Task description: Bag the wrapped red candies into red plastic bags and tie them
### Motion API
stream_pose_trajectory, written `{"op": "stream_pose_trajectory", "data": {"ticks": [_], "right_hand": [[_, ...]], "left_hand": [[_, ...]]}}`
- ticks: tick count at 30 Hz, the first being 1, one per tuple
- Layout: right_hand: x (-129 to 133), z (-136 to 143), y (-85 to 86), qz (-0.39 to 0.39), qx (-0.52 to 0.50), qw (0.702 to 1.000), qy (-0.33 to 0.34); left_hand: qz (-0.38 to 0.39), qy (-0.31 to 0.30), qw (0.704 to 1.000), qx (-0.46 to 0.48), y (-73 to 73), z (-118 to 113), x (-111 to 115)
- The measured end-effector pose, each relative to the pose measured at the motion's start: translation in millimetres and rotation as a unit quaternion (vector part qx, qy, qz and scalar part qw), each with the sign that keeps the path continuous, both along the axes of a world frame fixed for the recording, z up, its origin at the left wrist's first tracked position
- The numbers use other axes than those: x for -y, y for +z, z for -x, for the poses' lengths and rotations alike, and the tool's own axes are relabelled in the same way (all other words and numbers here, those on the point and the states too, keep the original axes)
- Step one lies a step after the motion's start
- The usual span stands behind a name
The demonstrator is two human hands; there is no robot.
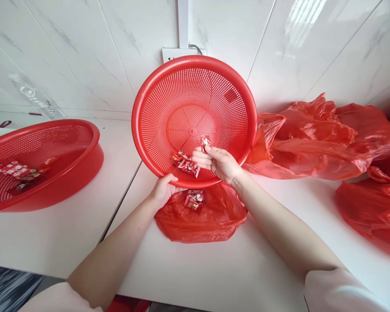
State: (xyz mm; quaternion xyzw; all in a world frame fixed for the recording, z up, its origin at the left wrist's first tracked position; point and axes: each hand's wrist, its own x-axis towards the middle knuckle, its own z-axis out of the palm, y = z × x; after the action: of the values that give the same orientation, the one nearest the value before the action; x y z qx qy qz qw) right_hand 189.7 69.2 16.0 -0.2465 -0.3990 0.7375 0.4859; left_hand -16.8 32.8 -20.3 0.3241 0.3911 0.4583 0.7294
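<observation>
A red plastic mesh basket (195,93) is tilted toward me, its inside facing the camera. My left hand (164,190) is closed on the basket's lower rim, thumb on top and fingers partly hidden beneath. Between thumb and fingers of my right hand (222,162), inside the basket, is a small red-and-white snack packet (206,141). Several more red packets (186,165) lie along the basket's lower side. Just under the rim, a red plastic bag (198,223) rests on the table with a few dark red packets (195,198) at its mouth.
At the left stands a second red basket (81,169) holding several packets (17,170). Filled-out red plastic bags (312,138) lie along the wall at the right, another bag (373,212) nearer. Behind are a clear bottle (35,97) and a wall socket (172,54). A seam crosses the white table (169,273).
</observation>
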Motion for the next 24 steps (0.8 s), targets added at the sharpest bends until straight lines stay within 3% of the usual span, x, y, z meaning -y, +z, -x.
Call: {"op": "stream_pose_trajectory", "data": {"ticks": [4, 11, 19, 24], "right_hand": [[0, 1, -1.0, -0.037, 0.046, 0.998, -0.014], [5, 6, 2.6, -0.163, 0.096, 0.975, -0.117], [3, 9, -4.1, -0.104, -0.012, 0.989, -0.107], [3, 11, -1.4, -0.074, -0.025, 0.991, -0.11]], "left_hand": [[-0.002, -0.005, 1.0, 0.01, 0.6, 0, 0], [0.009, -0.021, 0.999, 0.027, -1.4, 1, 0], [0.016, -0.024, 0.999, 0.031, -0.3, 0, 0], [0.01, -0.017, 0.999, 0.027, -1.8, 1, -1]]}}
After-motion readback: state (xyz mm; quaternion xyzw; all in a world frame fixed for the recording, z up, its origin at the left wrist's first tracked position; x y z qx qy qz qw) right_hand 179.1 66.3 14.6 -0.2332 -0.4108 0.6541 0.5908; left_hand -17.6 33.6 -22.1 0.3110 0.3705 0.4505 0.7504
